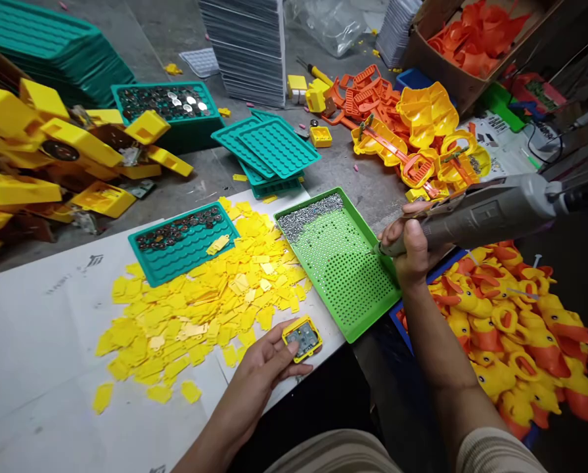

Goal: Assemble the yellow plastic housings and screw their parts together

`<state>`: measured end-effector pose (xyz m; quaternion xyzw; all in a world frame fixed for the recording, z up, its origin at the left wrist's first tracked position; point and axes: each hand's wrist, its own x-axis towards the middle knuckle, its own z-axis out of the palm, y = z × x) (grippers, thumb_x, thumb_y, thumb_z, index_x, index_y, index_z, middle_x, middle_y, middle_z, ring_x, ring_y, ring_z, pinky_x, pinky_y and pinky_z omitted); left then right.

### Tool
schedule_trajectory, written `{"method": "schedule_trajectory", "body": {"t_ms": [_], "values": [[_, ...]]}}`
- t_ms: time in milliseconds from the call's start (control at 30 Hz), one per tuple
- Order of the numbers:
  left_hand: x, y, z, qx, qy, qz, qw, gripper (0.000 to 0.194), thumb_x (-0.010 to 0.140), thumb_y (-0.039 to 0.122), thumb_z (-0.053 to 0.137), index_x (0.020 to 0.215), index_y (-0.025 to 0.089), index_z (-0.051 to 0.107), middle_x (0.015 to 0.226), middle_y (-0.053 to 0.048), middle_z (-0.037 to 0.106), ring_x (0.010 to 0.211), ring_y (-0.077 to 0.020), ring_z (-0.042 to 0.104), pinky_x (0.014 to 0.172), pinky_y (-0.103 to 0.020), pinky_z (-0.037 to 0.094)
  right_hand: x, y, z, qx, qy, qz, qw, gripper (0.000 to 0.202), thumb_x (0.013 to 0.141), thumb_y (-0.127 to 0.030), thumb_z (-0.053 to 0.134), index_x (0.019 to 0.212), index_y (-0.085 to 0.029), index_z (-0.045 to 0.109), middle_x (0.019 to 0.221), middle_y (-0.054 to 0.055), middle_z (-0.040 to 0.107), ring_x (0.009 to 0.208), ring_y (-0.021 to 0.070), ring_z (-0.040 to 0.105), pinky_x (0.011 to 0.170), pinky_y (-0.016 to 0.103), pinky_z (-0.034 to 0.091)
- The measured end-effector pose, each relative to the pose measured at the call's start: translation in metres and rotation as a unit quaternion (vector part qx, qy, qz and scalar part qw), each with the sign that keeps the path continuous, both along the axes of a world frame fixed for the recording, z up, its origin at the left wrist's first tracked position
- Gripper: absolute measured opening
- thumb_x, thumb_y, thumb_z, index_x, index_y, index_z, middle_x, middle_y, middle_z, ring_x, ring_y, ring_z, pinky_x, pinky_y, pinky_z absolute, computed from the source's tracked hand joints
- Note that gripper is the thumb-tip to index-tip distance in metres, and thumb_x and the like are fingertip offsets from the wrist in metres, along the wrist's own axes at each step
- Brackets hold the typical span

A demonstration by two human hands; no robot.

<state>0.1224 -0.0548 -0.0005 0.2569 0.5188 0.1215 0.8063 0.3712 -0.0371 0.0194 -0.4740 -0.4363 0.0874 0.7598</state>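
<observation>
Workshop, toys | powered screwdriver [485,215] | green tray [357,289] of metal bits [311,215] | heaped duck toys [535,348]

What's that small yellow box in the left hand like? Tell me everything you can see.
The small yellow box looks plastic and roughly rectangular. Its open side faces the camera, showing grey parts inside. The left hand holds it near the white surface's edge, its thumb against one side; the underside is hidden.

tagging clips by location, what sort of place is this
Likely a toy assembly workshop: the right hand grips a grey power tool, a green tray holds small metal parts, and duck toys lie piled nearby.
</observation>
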Motion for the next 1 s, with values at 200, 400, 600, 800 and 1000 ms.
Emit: {"method": "schedule_trajectory", "body": {"t_ms": [200,400,600,800,1000], "values": [[0.0,0.002,-0.003,-0.006,-0.013,-0.01,1.0,0.06,0.068,0.035,0.078,0.121,0.014,0.058,0.104,-0.01,0.068,0.096,-0.0265,0.066,0.072,-0.032,0.058,0.0,0.002,-0.002,-0.017,0.016,0.001,1.0,0.019,0.084,-0.034,0.063,0.094,-0.019,0.059,0.054,-0.007,0.049,0.042,0.0086,0.048,0.046,0.024,0.048],[0.0,0.003,0.0,-0.002,-0.029,-0.022,0.999,0.053,0.071,0.034,0.076,0.117,0.014,0.059,0.109,-0.011,0.067,0.097,-0.0253,0.065,0.072,-0.031,0.058,-0.002,0.004,0.0,-0.032,0.027,-0.024,0.999,0.02,0.081,-0.038,0.062,0.089,-0.02,0.056,0.052,-0.009,0.045,0.04,0.0083,0.045,0.044,0.024,0.045],[0.001,0.005,-0.001,-0.006,-0.021,-0.031,0.999,0.055,0.071,0.034,0.075,0.119,0.012,0.056,0.11,-0.012,0.067,0.098,-0.0256,0.066,0.073,-0.029,0.058,-0.001,0.005,-0.002,-0.058,-0.008,-0.02,0.998,0.021,0.081,-0.04,0.061,0.091,-0.023,0.056,0.053,-0.008,0.045,0.041,0.0103,0.047,0.045,0.027,0.045],[0.006,0.005,-0.001,0.003,-0.022,-0.033,0.999,0.053,0.069,0.034,0.074,0.113,0.009,0.057,0.101,-0.014,0.069,0.088,-0.0247,0.069,0.063,-0.027,0.057,-0.027,-0.018,0.037,-0.011,0.003,0.062,0.998,0.021,0.079,-0.036,0.065,0.095,-0.022,0.064,0.056,-0.005,0.048,0.044,0.0113,0.047,0.045,0.028,0.046],[0.006,0.005,-0.002,0.014,-0.048,-0.034,0.998,0.048,0.069,0.03,0.069,0.11,0.009,0.058,0.098,-0.013,0.069,0.08,-0.0213,0.069,0.059,-0.027,0.056,-0.079,-0.054,0.073,-0.165,0.037,0.227,0.959,0.014,0.083,-0.037,0.066,0.094,-0.029,0.066,0.055,-0.004,0.051,0.046,0.0143,0.053,0.046,0.032,0.051]]}}
